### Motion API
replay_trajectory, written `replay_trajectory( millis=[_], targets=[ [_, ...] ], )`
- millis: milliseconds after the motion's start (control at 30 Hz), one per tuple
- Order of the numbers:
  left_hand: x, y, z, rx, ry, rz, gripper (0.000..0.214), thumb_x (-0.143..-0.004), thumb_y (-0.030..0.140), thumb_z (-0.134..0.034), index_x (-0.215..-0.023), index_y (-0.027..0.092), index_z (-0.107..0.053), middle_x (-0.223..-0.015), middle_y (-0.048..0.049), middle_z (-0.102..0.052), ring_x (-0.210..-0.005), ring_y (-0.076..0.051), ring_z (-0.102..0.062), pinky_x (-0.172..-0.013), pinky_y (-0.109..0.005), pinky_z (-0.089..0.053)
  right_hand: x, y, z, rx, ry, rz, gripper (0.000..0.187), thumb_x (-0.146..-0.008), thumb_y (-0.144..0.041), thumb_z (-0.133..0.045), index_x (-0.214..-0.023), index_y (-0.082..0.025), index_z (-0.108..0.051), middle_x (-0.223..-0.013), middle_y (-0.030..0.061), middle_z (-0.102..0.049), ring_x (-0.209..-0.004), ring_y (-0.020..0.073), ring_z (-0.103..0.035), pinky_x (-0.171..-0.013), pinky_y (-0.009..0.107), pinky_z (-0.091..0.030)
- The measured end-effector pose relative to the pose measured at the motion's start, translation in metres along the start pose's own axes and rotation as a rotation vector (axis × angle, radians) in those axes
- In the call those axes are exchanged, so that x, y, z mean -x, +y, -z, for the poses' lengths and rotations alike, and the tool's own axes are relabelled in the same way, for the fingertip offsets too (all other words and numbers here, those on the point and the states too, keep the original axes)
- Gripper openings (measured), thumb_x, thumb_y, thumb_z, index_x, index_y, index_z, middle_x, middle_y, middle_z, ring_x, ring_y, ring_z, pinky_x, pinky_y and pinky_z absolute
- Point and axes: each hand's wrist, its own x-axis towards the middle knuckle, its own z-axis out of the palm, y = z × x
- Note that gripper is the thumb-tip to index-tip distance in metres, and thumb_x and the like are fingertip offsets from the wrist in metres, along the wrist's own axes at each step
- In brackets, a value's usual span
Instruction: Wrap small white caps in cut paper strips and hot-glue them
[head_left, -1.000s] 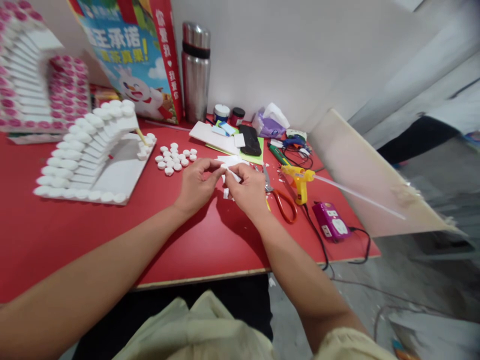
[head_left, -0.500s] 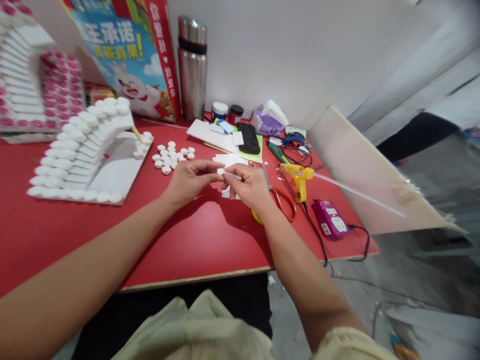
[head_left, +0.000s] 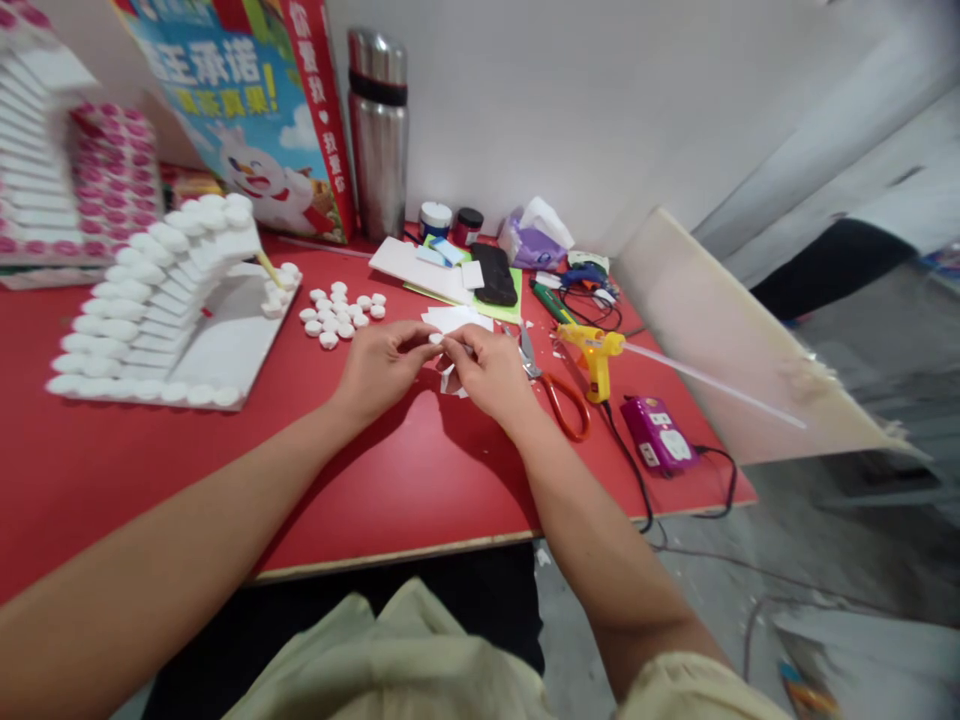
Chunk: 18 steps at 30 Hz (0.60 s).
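Note:
Between the fingertips of both hands is a small white rounded piece [head_left: 436, 340]. My left hand [head_left: 381, 368] pinches it from the left, and my right hand [head_left: 491, 372] meets it from the other side with bent fingers. White paper [head_left: 459, 318] lies on the table under and behind the hands. Left of them spreads a group of similar white pieces [head_left: 343, 312]. A white stair model [head_left: 206, 340] edged with such rounded pieces stands farther left. Scissors with orange handles [head_left: 568, 408] lie just right of my right hand, partly covered by it.
A yellow glue gun [head_left: 596, 350] with a long glue stick and a purple power adapter [head_left: 660, 436] sit at the right, their cords trailing over the table edge. Behind are a steel flask [head_left: 379, 140], two small jars, a black case [head_left: 495, 275] and a purple tissue pack [head_left: 536, 245].
Both hands stay close together around the white piece, with a slight shift of the fingers. The right hand has turned a little, showing more of the scissors. The view has moved slightly.

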Motion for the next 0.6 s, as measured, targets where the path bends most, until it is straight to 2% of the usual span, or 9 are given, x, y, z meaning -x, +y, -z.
replay_trajectory(
  millis=[233,400,600],
  targets=[
    [-0.0011,0.0022,-0.0011,0.119,-0.005,0.113,0.01,-0.078,0.027,-0.075,-0.073,0.018,-0.077,-0.071,-0.0044,-0.077,-0.068,-0.02,-0.07,-0.069,-0.034,-0.056,0.0019,0.0025,-0.0028,0.044,-0.046,0.027,0.022,-0.102,-0.027,-0.054,-0.084,-0.022,-0.065,-0.063,0.0008,-0.067,-0.061,0.017,-0.066,-0.063,0.028,-0.046],
    [-0.0013,-0.0003,0.0006,0.083,-0.027,0.09,0.011,-0.08,0.026,-0.074,-0.083,0.017,-0.081,-0.08,-0.006,-0.08,-0.074,-0.021,-0.072,-0.073,-0.034,-0.057,0.0006,-0.0006,-0.0045,0.013,0.012,-0.041,0.026,-0.099,-0.038,-0.062,-0.078,-0.022,-0.065,-0.059,-0.0002,-0.065,-0.062,0.017,-0.066,-0.062,0.028,-0.046],
    [-0.0005,-0.0016,0.0005,0.078,-0.082,0.065,0.015,-0.082,0.027,-0.074,-0.089,0.018,-0.083,-0.084,-0.0066,-0.081,-0.078,-0.022,-0.073,-0.077,-0.036,-0.058,-0.0033,0.005,-0.0027,-0.054,-0.03,-0.091,0.026,-0.099,-0.037,-0.062,-0.077,-0.022,-0.063,-0.055,-0.0016,-0.064,-0.057,0.0157,-0.066,-0.062,0.027,-0.047]
  ],
)
